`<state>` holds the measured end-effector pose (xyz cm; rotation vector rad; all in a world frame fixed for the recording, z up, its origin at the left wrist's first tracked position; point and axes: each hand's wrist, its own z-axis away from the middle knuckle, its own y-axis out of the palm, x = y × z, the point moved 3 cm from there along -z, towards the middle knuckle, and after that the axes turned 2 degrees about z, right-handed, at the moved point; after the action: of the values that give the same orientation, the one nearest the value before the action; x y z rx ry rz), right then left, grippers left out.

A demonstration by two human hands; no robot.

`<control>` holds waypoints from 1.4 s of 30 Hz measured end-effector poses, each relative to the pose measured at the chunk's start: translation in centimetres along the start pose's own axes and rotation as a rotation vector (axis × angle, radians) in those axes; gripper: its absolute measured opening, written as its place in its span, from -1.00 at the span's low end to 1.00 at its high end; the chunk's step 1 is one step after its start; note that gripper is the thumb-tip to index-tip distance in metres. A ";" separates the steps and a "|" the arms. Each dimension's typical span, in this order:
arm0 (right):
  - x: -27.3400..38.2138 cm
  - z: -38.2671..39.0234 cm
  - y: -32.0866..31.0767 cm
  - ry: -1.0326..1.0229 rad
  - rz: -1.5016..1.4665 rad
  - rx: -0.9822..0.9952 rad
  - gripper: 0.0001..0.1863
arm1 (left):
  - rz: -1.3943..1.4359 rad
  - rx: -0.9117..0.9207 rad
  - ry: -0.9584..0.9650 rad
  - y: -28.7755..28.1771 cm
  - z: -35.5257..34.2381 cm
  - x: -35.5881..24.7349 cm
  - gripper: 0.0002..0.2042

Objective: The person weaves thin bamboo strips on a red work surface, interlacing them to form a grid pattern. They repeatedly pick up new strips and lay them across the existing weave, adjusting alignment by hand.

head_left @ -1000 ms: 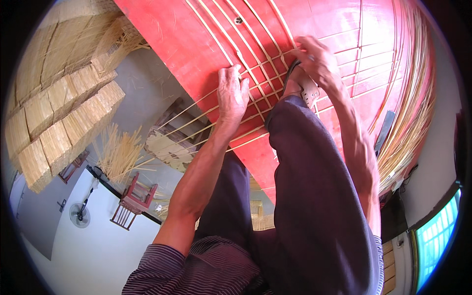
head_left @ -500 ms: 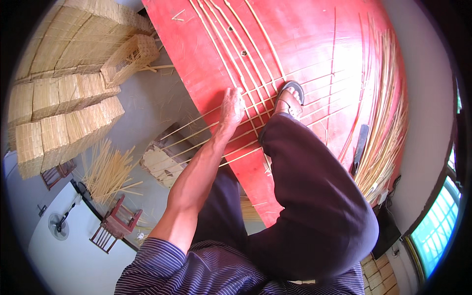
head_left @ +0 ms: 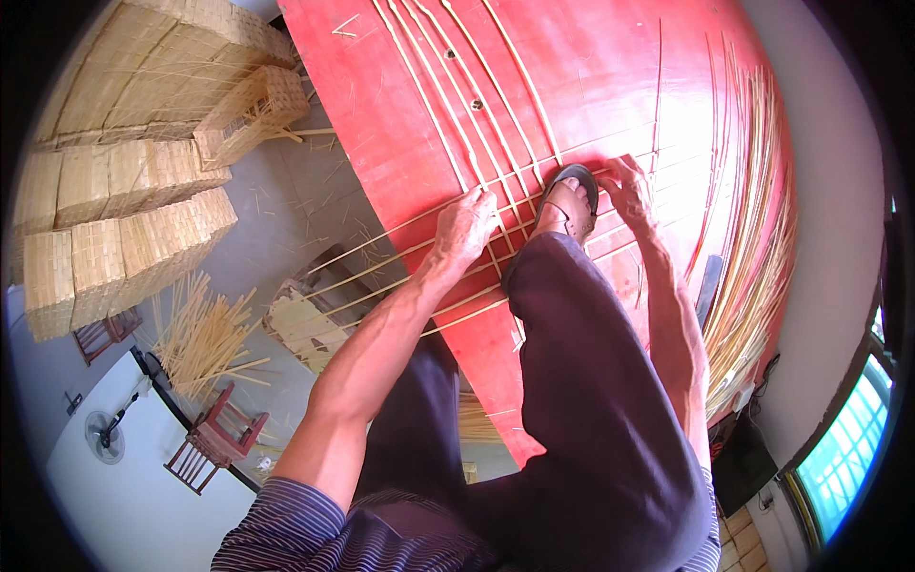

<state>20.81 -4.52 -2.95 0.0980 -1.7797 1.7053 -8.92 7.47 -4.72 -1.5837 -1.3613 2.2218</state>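
Note:
Thin bamboo strips (head_left: 527,78) run lengthwise over a red board and cross other strips in an open lattice. At the lattice's left side, my left hand (head_left: 465,229) is closed, its fingertips pinching a strip by a crossing. My right hand (head_left: 631,195) is at the lattice's right side, fingers bent and pinched on a crosswise strip, the exact grip being small and partly in glare. Between my hands, my sandalled foot (head_left: 570,202) rests on the lattice and hides some crossings. Crosswise strip ends stick out past the board's left edge.
A bundle of long strips (head_left: 753,257) lies along the board's right side, beside a dark flat bar (head_left: 708,286). Stacked woven bamboo pieces (head_left: 124,257), a pile of cut strips (head_left: 205,334), a wooden block (head_left: 300,319) and a small red-brown stool (head_left: 224,434) are on the left.
My right hand has come into view and reached the lattice right of my foot. My left hand has shifted slightly right and down along the strips.

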 end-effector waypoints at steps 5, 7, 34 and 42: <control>-2.3 -1.3 2.3 0.076 -0.156 0.074 -0.70 | -0.309 0.072 0.326 1.5 -0.2 1.1 -0.87; -2.6 -1.5 2.7 0.064 -0.132 0.067 -0.70 | -0.234 0.122 0.218 2.6 0.4 2.3 -0.79; 6.5 9.4 0.3 0.387 -0.186 -0.262 -0.93 | 0.121 -0.050 -0.153 -0.9 0.1 0.0 -0.83; 10.7 -2.9 4.2 -0.084 0.422 0.220 -0.86 | 0.147 0.012 -0.205 -0.6 0.7 1.2 -0.73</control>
<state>11.59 2.81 -1.40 -0.1222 -1.7547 2.2233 -10.22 8.05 -5.09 -1.5344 -1.3134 2.5358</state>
